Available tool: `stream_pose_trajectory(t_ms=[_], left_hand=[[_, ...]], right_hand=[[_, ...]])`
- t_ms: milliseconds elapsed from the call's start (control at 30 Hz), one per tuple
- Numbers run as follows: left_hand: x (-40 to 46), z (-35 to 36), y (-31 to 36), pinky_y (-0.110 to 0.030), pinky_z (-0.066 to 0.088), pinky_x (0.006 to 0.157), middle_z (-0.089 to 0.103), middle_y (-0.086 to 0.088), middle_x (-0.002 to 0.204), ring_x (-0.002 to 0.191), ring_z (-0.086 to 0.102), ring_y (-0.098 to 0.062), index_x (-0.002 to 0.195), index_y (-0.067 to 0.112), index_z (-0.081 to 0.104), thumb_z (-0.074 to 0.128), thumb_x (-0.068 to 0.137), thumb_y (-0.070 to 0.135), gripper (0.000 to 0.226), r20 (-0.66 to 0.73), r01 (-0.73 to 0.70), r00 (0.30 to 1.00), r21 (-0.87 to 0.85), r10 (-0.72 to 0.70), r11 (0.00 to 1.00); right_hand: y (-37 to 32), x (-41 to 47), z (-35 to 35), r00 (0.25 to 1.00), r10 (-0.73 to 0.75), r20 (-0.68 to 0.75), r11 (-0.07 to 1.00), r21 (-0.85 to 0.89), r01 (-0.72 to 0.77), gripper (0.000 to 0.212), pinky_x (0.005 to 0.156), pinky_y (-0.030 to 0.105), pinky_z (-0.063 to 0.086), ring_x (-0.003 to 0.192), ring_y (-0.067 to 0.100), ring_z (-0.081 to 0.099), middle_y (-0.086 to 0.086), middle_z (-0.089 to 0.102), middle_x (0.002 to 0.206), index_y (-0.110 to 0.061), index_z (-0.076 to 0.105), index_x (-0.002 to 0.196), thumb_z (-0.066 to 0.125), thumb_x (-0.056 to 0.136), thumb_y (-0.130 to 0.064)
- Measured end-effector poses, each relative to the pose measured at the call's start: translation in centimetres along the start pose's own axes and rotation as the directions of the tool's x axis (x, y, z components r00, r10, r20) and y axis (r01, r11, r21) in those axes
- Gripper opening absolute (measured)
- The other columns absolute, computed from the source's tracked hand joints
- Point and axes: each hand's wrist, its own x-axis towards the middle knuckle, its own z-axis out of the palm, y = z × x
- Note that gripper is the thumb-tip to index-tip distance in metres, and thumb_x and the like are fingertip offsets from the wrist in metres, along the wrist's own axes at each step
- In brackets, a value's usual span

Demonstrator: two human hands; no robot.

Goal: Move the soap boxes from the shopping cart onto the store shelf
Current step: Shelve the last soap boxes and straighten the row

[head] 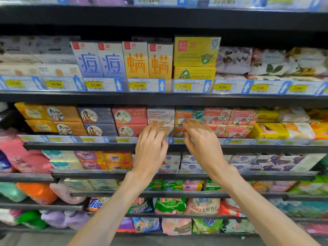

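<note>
L hand (150, 148): raised to the store shelf (159, 146), fingers loosely spread and near straight, tips at the lower white Goat Soap box (169, 130); contact likely, but motion blur, cannot tell for sure. Nothing pinched.

R hand (202, 144): just right of the L hand, apart from it, fingers relaxed and slightly bent, tips at the front of the orange Goat Soap box (184, 115); holds nothing as far as visible.

Ref. landmark: white Goat Soap box, upper one (160, 115), stacked on the lower one, on the shelf tier both hands reach.
- Just right of it: orange Goat Soap boxes, 2 high.
- Further right: red-pink Goat Soap boxes (230, 121), 2 high, 2 wide; then yellow soap packs (269, 130).
- Just left: red boxes w/ portrait medallion (130, 115), 2 high; then dark navy boxes (96, 115); then golden-brown boxes (62, 114).
- Below, front rail: price tags (123, 140), blurred, unreadable.
- Tier above: tall blue-character boxes (99, 61), orange-character boxes (147, 61), yellow shield box (196, 52); tags read 13.90, 13.90, 9.90.
- Tier below: OMO packs (104, 159) to the left, white-blue boxes (191, 162) under the hands.
- Lower tiers: bagged detergents, incl. Tide pack (96, 204).
</note>
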Motion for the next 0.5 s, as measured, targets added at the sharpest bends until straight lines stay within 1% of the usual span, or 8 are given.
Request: stream_pose_trajectory(t_ms=[167, 300, 433, 500], left_hand=[[-1.1, -0.9, -0.9, -0.035, 0.041, 0.109, 0.058, 0.005, 0.132, 0.130, 0.046, -0.017, 0.127, 0.017, 0.063, 0.053, 0.096, 0.010, 0.033, -0.005, 0.037, 0.999, 0.001, -0.037, 0.999], [-1.7, -1.1, -1.5, -0.034, 0.043, 0.106, 0.060, 0.005, 0.127, 0.125, 0.049, -0.016, 0.126, 0.017, 0.064, 0.053, 0.096, 0.010, 0.032, -0.018, 0.042, 0.999, -0.010, -0.043, 0.999], [-1.1, -1.6, -1.8, -0.036, 0.046, 0.100, 0.062, 0.002, 0.119, 0.119, 0.051, -0.019, 0.119, 0.013, 0.066, 0.056, 0.096, 0.007, 0.026, -0.092, 0.005, 0.996, -0.007, -0.006, 1.000], [0.1, -1.9, -2.2, -0.036, 0.044, 0.103, 0.063, 0.001, 0.120, 0.122, 0.050, -0.021, 0.120, 0.011, 0.066, 0.057, 0.095, 0.004, 0.028, -0.135, -0.022, 0.991, 0.000, 0.022, 1.000]], right_hand=[[0.4, 0.4, 0.7, 1.000, 0.006, 0.023, 1.000, -0.001, -0.006, 0.038, 0.116, 0.043, 0.036, 0.131, 0.017, 0.054, 0.004, 0.060, 0.139, -0.013, 0.060, 0.133, 0.052, 0.096, -0.011], [0.7, 0.1, 0.7, 1.000, 0.001, 0.003, 1.000, 0.013, -0.001, 0.037, 0.113, 0.045, 0.039, 0.128, 0.017, 0.057, 0.003, 0.062, 0.136, -0.014, 0.063, 0.130, 0.053, 0.095, -0.008], [0.5, 0.3, 0.5, 0.995, -0.026, -0.099, 0.998, 0.057, 0.031, 0.028, 0.104, 0.043, 0.045, 0.119, 0.021, 0.062, 0.002, 0.070, 0.123, -0.012, 0.068, 0.120, 0.057, 0.095, -0.007], [-0.1, 0.9, 0.6, 0.987, -0.051, -0.155, 0.997, 0.043, 0.058, 0.027, 0.105, 0.041, 0.044, 0.120, 0.022, 0.059, 0.002, 0.069, 0.122, -0.012, 0.068, 0.119, 0.059, 0.094, -0.009]])
